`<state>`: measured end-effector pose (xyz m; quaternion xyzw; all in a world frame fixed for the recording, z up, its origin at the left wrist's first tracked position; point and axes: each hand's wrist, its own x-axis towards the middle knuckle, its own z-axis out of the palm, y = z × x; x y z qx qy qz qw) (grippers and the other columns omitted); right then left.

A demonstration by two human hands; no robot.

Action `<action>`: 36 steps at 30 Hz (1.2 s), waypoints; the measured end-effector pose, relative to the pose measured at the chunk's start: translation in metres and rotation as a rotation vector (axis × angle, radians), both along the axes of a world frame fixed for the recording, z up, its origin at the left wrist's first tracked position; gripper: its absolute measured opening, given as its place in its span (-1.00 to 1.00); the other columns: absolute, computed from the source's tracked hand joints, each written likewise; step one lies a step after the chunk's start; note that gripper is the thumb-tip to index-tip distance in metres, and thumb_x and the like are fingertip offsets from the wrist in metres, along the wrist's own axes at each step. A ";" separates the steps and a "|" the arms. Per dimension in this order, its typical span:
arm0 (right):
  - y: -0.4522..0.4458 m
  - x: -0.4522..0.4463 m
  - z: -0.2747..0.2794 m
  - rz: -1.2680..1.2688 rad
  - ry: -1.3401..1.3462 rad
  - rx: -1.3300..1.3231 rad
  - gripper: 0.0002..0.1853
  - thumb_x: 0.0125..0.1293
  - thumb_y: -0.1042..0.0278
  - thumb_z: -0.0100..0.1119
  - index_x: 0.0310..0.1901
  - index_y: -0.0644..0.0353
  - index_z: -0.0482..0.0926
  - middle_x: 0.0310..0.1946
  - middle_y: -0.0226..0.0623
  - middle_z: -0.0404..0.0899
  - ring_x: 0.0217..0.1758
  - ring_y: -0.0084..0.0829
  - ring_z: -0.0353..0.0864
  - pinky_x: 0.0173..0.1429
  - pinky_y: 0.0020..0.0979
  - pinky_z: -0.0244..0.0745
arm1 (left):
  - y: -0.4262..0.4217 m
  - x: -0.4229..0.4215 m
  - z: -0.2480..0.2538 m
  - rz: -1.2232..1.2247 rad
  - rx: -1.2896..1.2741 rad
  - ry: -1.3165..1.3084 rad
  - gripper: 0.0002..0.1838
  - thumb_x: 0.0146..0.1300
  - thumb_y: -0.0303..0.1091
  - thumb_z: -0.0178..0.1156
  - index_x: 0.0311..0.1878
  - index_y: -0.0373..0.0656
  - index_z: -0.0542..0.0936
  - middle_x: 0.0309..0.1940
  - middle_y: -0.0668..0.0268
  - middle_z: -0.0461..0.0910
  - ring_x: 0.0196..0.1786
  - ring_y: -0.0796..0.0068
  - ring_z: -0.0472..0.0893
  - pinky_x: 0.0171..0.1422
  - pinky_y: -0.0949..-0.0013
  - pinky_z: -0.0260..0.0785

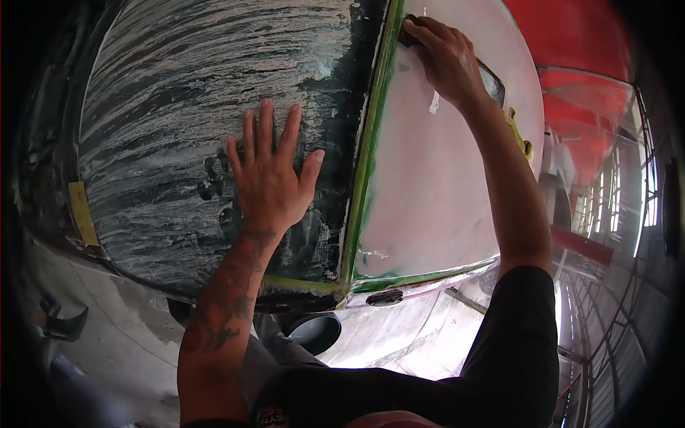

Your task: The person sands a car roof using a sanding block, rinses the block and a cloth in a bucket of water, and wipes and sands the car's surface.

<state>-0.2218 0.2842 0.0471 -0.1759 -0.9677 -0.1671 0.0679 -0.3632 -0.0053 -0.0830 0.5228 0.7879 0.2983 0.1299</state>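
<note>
My left hand [271,178] lies flat with fingers spread on a dark, curved panel [164,135] streaked with whitish residue. My right hand [446,60] is bent over a small dark pad [408,32], pressing it near the left edge of the pale pinkish panel [435,192]. Most of the pad is hidden under the fingers. A green-edged seam [362,178] runs between the two panels. White drips mark the pale panel just below my right hand.
A dark flat piece [492,84] and a yellow-green cloth [519,135] sit beyond my right forearm. Yellow tape [83,214] sticks to the left rim. A dark round bucket [314,334] stands on the floor below. Red bodywork [578,36] rises at upper right.
</note>
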 end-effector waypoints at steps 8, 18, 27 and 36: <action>0.043 -0.036 0.010 -0.316 -0.053 -0.225 -0.60 0.42 0.47 0.19 0.28 0.11 0.59 0.31 -0.13 0.54 0.35 -0.01 0.50 0.42 -0.02 0.43 | -0.002 0.002 0.000 -0.005 -0.014 0.012 -0.28 0.50 0.14 0.04 0.65 0.19 0.17 0.65 0.12 0.06 0.68 -0.06 0.00 0.64 -0.34 -0.24; 0.089 -0.065 0.025 -0.351 -0.092 -0.176 -0.59 0.37 0.48 0.19 0.25 0.11 0.59 0.23 -0.11 0.60 0.24 0.05 0.59 0.31 0.01 0.52 | 0.000 -0.001 0.002 -0.013 -0.025 0.001 -0.26 0.49 0.12 0.06 0.65 0.17 0.17 0.65 0.10 0.04 0.68 -0.08 -0.02 0.63 -0.34 -0.25; 0.109 -0.055 0.020 -0.306 -0.049 -0.156 -0.61 0.37 0.40 0.16 0.23 0.09 0.60 0.17 -0.09 0.63 0.12 0.05 0.64 0.18 0.00 0.57 | 0.000 -0.001 0.003 -0.016 -0.072 -0.019 -0.26 0.49 0.14 0.05 0.65 0.20 0.15 0.67 0.14 -0.01 0.69 -0.06 -0.06 0.65 -0.33 -0.30; 0.102 -0.046 0.017 -0.074 -0.047 -0.123 -0.66 0.38 0.45 0.21 0.17 0.15 0.64 0.17 -0.08 0.63 0.16 0.01 0.64 0.26 -0.07 0.55 | 0.000 -0.001 0.004 -0.011 -0.070 -0.034 -0.25 0.49 0.20 0.01 0.65 0.22 0.15 0.68 0.16 -0.02 0.70 -0.04 -0.08 0.65 -0.34 -0.33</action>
